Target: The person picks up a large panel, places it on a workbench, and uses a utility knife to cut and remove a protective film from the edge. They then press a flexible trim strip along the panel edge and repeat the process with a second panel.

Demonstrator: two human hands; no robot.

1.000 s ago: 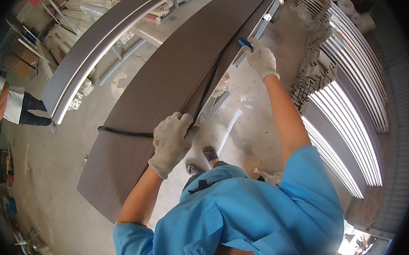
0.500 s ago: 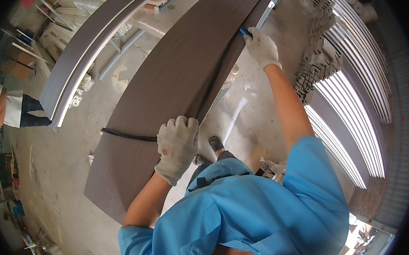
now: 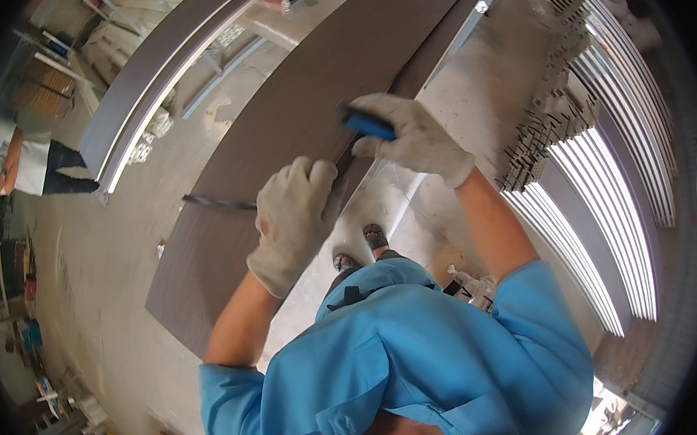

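Observation:
A long brown panel [image 3: 278,133] stretches away in front of me, from near left to far right. My left hand [image 3: 294,221], in a pale work glove, is closed at its near edge. A thin black strip [image 3: 216,202] runs across the panel into that hand. Close to its right, my gloved right hand [image 3: 415,136] grips a small blue-and-black tool [image 3: 369,124] over the panel's right edge. The tool is smeared by motion, so its exact kind is unclear. Beyond the hands, a dark line follows the panel's length.
Another long grey-brown panel [image 3: 160,61] lies at the far left, with a person [image 3: 29,163] standing at its end. Stacked pale-edged panels [image 3: 599,224] fill the right side. My feet [image 3: 374,236] stand on the concrete floor [image 3: 95,292] beside the panel.
My right hand has come back along the panel with the blue-and-black tool, close to my left hand. The left hand has shifted slightly farther from me, still closed.

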